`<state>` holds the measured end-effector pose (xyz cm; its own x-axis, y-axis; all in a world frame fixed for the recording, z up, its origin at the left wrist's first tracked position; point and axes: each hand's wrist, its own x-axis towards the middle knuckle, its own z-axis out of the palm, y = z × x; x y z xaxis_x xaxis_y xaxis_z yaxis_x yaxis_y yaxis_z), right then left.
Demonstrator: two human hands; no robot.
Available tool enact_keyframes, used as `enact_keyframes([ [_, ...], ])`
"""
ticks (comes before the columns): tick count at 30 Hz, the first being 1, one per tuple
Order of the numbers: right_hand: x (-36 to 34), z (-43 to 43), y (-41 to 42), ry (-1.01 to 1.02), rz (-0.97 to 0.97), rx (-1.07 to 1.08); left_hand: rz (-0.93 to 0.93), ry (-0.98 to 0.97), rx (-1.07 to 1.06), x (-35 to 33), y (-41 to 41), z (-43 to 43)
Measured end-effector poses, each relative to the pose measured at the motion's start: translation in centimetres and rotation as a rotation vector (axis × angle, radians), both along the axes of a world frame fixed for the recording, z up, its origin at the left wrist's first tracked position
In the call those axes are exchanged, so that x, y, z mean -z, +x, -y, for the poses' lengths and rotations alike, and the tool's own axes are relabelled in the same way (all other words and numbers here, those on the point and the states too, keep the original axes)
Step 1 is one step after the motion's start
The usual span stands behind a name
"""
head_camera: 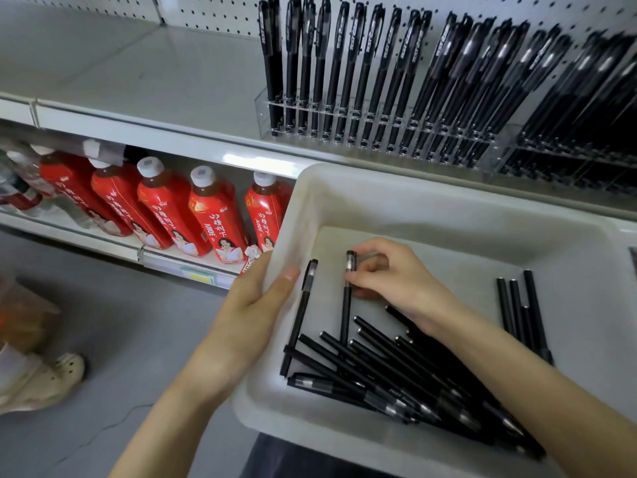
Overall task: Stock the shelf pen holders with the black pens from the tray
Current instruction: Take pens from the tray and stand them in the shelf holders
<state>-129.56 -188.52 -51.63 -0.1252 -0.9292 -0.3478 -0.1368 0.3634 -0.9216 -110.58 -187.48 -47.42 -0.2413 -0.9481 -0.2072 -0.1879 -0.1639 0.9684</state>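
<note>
A white plastic tray point(448, 208) sits in front of me, below the shelf edge. Several black pens point(396, 367) lie piled in its near half, and a few more point(520, 312) lie along its right side. My left hand point(251, 305) grips the tray's left wall, thumb inside the rim. Inside the tray, my right hand point(393, 277) pinches the capped end of one black pen point(346, 305) between thumb and fingers. On the shelf above stand clear acrylic pen holders point(379, 132), filled with upright black pens point(344, 63).
White pegboard backs the top shelf, whose left part point(138, 70) is bare. Red juice bottles point(203, 215) line the lower shelf at left. A shoe point(41, 377) and a thin cable lie on the grey floor at lower left.
</note>
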Motion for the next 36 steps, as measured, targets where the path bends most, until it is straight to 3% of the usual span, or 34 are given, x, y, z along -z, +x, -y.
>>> enact_keyframes([
  [3,-1.1,0.0,-0.1,0.008,0.096,-0.004,-0.006,-0.003,0.006,0.1,0.1,0.0],
  [8,-3.7,0.5,-0.6,-0.094,0.047,-0.08,-0.007,0.038,-0.008,0.1,0.3,0.1],
  [17,-10.8,3.8,0.4,-0.648,-0.248,-0.022,-0.1,0.024,-0.09,0.0,0.7,1.6],
  [26,-16.8,9.9,2.5,-1.065,-0.511,0.151,-0.165,-0.264,-0.221,-2.7,1.3,10.3],
  [32,-15.5,13.4,3.4,-1.172,-0.536,0.208,-0.116,-0.318,-0.166,-1.7,0.2,14.2],
  [36,-14.6,14.7,3.7,-1.179,-0.546,0.231,0.048,-0.432,-0.088,-0.7,0.0,15.2],
])
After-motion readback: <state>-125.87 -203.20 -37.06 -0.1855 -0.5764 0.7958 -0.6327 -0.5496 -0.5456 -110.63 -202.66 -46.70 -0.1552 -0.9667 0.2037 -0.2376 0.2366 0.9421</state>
